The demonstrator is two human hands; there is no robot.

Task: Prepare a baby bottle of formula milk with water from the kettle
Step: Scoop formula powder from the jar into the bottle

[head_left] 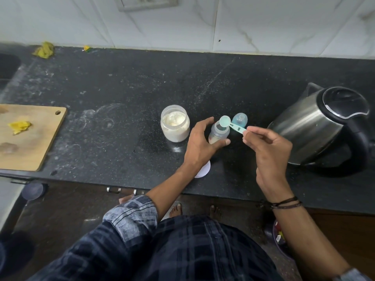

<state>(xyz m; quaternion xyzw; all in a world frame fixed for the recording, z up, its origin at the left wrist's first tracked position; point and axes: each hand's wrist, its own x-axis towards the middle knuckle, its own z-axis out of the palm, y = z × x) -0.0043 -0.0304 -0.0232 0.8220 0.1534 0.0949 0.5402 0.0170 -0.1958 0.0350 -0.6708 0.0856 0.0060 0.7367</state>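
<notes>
A small clear baby bottle (218,134) stands open on the black counter (121,88), with some pale powder at its bottom. My left hand (199,145) grips the bottle from its left side. My right hand (265,147) pinches the handle of a light blue scoop (229,122), whose bowl is tipped over the bottle's mouth. An open plastic jar of white formula powder (175,126) stands just left of the bottle. The blue bottle cap with teat (239,119) lies behind the bottle. A steel kettle (322,126) with a black lid and handle stands at the right.
A white round lid (204,170) lies partly under my left forearm near the counter's front edge. A wooden cutting board (30,136) with a yellow scrap sits at the left. A sink edge (8,65) shows far left. A wall socket (146,2) is above.
</notes>
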